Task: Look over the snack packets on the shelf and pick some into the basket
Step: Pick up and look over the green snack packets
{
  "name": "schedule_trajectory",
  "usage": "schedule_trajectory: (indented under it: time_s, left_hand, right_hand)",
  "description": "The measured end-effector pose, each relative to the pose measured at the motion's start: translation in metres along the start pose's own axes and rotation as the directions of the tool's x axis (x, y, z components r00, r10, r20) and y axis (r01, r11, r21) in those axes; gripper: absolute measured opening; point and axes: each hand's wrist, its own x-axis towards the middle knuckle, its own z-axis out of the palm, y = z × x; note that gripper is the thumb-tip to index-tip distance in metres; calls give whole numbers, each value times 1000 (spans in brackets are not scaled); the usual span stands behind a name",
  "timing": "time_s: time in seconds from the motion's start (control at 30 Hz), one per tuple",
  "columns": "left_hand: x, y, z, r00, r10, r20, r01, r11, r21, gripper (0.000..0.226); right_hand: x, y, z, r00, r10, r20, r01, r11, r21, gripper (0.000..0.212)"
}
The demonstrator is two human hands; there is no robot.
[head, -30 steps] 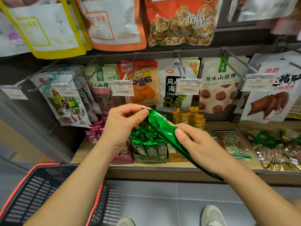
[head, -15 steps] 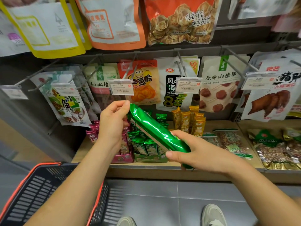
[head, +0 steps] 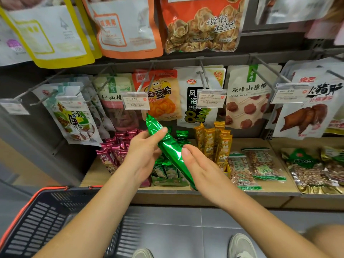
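Shop aisle, wooden shelf [head: 242, 199] stacked with snacks, peg rows of hanging pouches above. Long green foil snack packet [head: 169, 146] held tilted in the air over the shelf front, upper end up-left, lower end down-right, not yet in the basket. Pinched near the upper end by left hand [head: 143, 151], thumb on top, fingers behind. Pinched lower down by right hand [head: 202, 168], thumb on the foil, fingers underneath and mostly hidden.

Probably light, a bit puffy, crinkly. Glossy foil likely slippery, contents possibly crushable, so no hard squeeze mid-body. Best taken by the flat sealed ends or lightly round the middle.

Black plastic basket with red rim [head: 41, 220] low at left, under the left forearm, well apart from the packet. Needs a swing down-left, with the forearm itself in the way.

Just behind the packet: green display box of matching packets [head: 167, 175], upright yellow packets [head: 214, 144] to its right, magenta packets [head: 115, 151] to its left, clear peanut bags [head: 243, 170] lying flat further right. Price tags [head: 135, 100] on metal pegs jutting forward above, a snag risk if lifted.
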Motion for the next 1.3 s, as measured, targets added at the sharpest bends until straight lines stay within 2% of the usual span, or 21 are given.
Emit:
schedule_trajectory:
  time_s: [0.07,0.17,0.27,0.33,0.37,0.4,0.47,0.53,0.63,0.7,0.77,0.87,1.0,1.07,1.1,1.13,1.17,1.2,1.23,1.27,1.3]
  left_hand:
    - [-6,-9,7,994,-59,94,52,996,77,18]
    - [-12,-19,12,983,-118,142,88,976,200,19]
    - [-13,-18,11,978,-127,163,82,963,259,18]
    - [-13,-12,7,964,-132,233,34,923,383,16]
    - [-14,-10,5,943,-156,294,-1,882,472,14]
    - [-17,-7,4,909,-209,360,-25,836,548,13]
    - [-23,-5,4,835,-325,444,-26,782,622,16]
    - [-27,-5,6,820,-355,449,-5,780,626,21]
    - [-25,-2,5,863,-322,390,-1,771,637,40]
    - [-22,2,0,875,-309,372,-46,712,701,43]
    - [-22,7,-6,876,-300,378,-96,660,745,33]
    - [-19,11,-14,914,-215,344,-84,730,678,26]
    - [-18,20,-21,969,18,248,-147,847,512,29]
    - [-17,23,-23,971,136,198,-215,858,466,26]
    - [-17,25,-24,964,201,177,-261,846,465,21]
    - [-17,27,-25,951,263,165,-310,822,477,18]
    - [-17,30,-27,935,314,166,-354,792,498,17]
    - [-18,32,-28,920,347,180,-389,763,517,20]
    - [-19,34,-28,910,360,205,-413,739,532,23]
    - [-21,34,-27,904,357,237,-428,722,544,27]
    - [-23,33,-25,899,344,273,-439,713,547,30]
  right_hand:
    - [1,-1,2,999,34,13,-35,999,20,91]
    - [4,-2,3,996,81,36,-84,993,79,100]
    - [6,1,3,991,116,72,-122,988,93,104]
    - [8,2,2,990,105,99,-112,991,73,108]
    - [11,3,-1,993,86,83,-92,993,67,103]
    - [14,4,-4,997,60,43,-63,994,93,85]
    - [22,7,-12,996,48,-79,-29,974,227,34]
    - [29,13,-15,977,106,-185,-25,920,392,30]
    - [29,17,-16,944,203,-262,12,769,639,57]
    - [30,20,-24,910,251,-331,89,661,745,66]
    - [30,23,-37,860,323,-395,144,588,796,62]
    - [29,26,-48,828,382,-411,166,533,830,53]
    - [27,29,-49,826,395,-403,138,551,823,40]
    - [26,29,-51,843,394,-366,23,654,756,29]
    - [25,30,-51,847,387,-365,-61,752,656,28]
    - [25,32,-52,848,355,-393,-152,874,462,30]
    - [24,35,-53,855,275,-439,-220,960,173,37]
    - [22,36,-53,877,151,-456,-230,966,-121,47]
    - [20,35,-51,907,11,-420,-164,930,-330,57]
    - [18,31,-48,939,-95,-331,-57,905,-422,66]
    - [17,26,-44,963,-153,-220,48,906,-420,73]
